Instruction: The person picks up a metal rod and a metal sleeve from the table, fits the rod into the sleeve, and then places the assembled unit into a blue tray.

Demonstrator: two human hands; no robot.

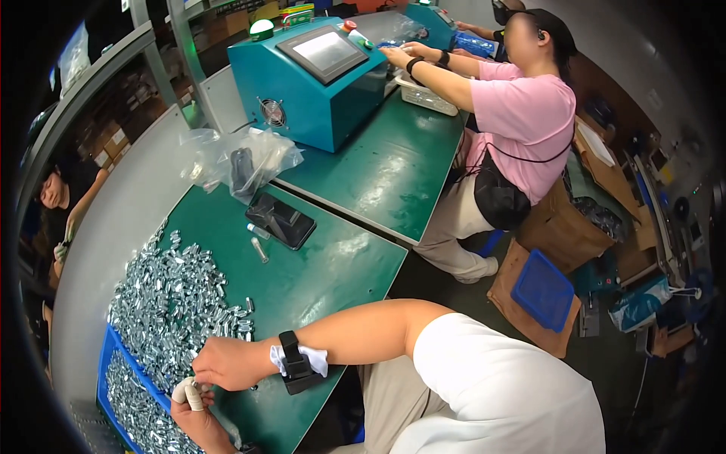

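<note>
My right hand (231,363) reaches in over the green table, its fingers pinched together and pointing toward my left hand (198,420). White coverings wrap some fingers of the left hand, which are curled closed. The fingertips of both hands meet beside a heap of small shiny metal pieces (174,295). Whatever they pinch is too small and too hidden to name. Just left of the hands stands a blue tray (113,340), filled with more of the same metal pieces. A black band with a dark module (295,363) circles my right wrist over a white cloth.
Beyond the heap lie a black phone-like slab (281,219), two small tubes (259,250) and clear plastic bags (242,163). A teal machine with a screen (310,83) stands farther back. A person in a pink shirt (522,106) sits at the adjoining table; another person is behind the partition.
</note>
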